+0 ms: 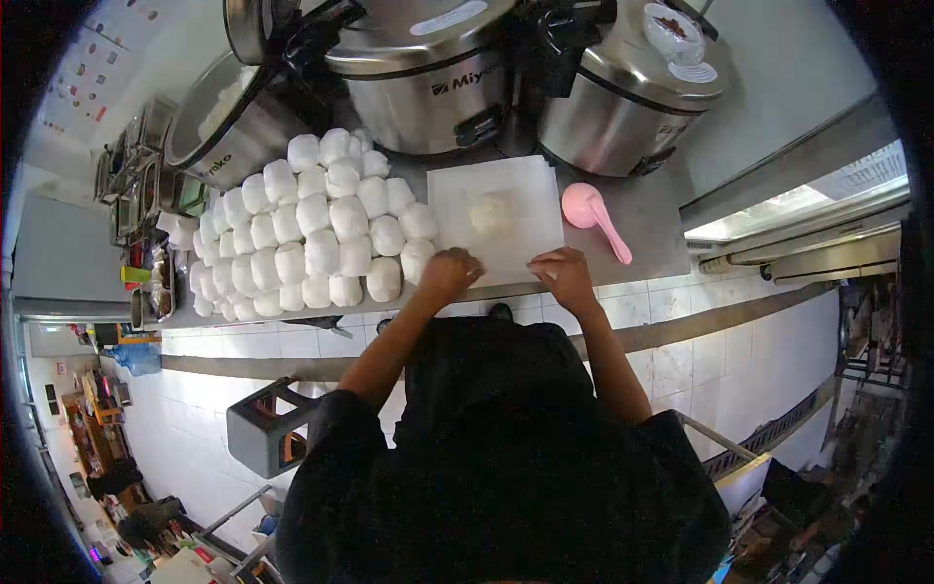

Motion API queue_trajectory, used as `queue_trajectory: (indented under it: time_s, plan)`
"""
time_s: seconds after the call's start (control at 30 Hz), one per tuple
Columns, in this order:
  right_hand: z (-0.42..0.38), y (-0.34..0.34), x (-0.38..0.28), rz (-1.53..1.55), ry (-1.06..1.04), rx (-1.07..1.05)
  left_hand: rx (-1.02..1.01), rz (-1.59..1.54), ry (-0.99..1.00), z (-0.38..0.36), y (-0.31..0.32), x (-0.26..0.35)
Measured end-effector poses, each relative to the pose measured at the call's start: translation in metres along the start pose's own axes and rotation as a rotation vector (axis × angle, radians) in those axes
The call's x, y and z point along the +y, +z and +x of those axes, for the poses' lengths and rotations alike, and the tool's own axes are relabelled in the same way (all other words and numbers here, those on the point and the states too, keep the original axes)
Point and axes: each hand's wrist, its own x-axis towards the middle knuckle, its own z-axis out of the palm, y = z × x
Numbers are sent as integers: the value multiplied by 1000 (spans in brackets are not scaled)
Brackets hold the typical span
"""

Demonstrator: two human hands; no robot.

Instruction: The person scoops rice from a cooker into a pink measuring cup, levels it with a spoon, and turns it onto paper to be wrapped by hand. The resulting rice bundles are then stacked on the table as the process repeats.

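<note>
A stack of white paper sheets [448, 200] lies on the steel counter in front of me. Near its middle a pale, rounded patch [489, 212] shows faintly, looking like a small mound under or on the thin paper; its outline is blurred. My left hand [450, 276] has its fingers curled closed at the near left edge of the paper. At the near right edge, my right hand [564, 276] is closed in a pinch on the paper. Beside my left hand, many round, white-wrapped bundles [322, 251] are piled up. A pink scoop [584, 206] lies to the right of the paper.
Large steel rice cookers [418, 107] line the back of the counter; the left cooker [219, 127] is open with white rice inside. A plastic bag [673, 34] sits on the right cooker's lid [642, 73]. A dark stool [277, 425] stands on the floor to my left.
</note>
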Motion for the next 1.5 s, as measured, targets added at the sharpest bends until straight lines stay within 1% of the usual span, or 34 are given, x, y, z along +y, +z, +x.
queue_trajectory:
  time_s: [0.03, 0.1, 0.13, 0.23, 0.27, 0.37, 0.47, 0.5, 0.53, 0.57, 0.6, 0.67, 0.7, 0.77, 0.83, 0.87, 0.93, 1.0, 1.07, 1.17, 1.27, 1.37, 1.43, 1.47, 1.5]
  plan:
    - [-10, 1, -3, -7, 14, -57, 34, -32, -17, -14, -1, -4]
    - [-18, 0, -14, -24, 34, -161, 110, -87, -46, -31, -31, 6]
    - [-18, -5, -20, 13, 64, -150, 242, -65, -47, -32, -35, 9]
    - [-5, 18, 11, 110, 102, 67, 267, -288, -189, -15, -43, 2]
    - [8, 32, 20, 3, 94, 231, 262, -122, -217, -1, -37, -8]
    - [57, 39, 47, -251, 119, 46, 119, -34, -709, 49, -47, -15]
    - [97, 24, 28, -497, 164, -161, 758, 338, -320, 62, -58, 3]
    - [108, 30, 39, -499, 155, -101, 514, 86, -194, 53, -46, 4]
    - [117, 40, 49, -498, 149, -43, 282, -46, -118, 49, -28, 11]
    - [123, 46, 58, -494, 144, 11, 207, 41, 47, 38, -1, 18]
    - [130, 46, 61, -489, 205, -70, 110, 80, 11, 27, 3, 35]
    - [151, 44, 62, -475, 325, -218, 177, 64, -19, 16, 21, 39]
    - [162, 40, 60, -485, 304, -292, 212, 59, -27, 16, 22, 39]
    - [167, 35, 60, -505, 275, -453, 144, 46, -62, 17, 19, 40]
    - [163, 30, 63, -358, 194, -377, 121, 40, -110, 19, 15, 45]
    - [166, 28, 66, -287, 149, -335, 118, 21, -102, 21, 16, 43]
    - [170, 39, 86, -153, 284, -364, 111, -14, -80, 24, 21, 34]
    - [172, 39, 88, -149, 290, -386, 116, -1, -84, 24, 17, 34]
    - [175, 38, 84, -281, 159, -402, 116, 4, -79, 27, 12, 33]
    - [165, 30, 66, -212, -5, -188, 91, 5, -86, 27, 5, 33]
    - [142, 10, 21, -305, -34, -118, 43, 19, -99, 29, 2, 32]
    - [108, 28, 10, -381, -69, -7, 10, 4, -90, 33, 2, 24]
    - [80, 48, 18, -379, -172, 93, -17, -11, -91, 39, 5, 19]
    - [70, 53, 17, -378, -214, 146, -22, 32, -89, 39, 1, 19]
    - [61, 57, 17, -365, -149, 118, -30, 71, -79, 40, -2, 21]
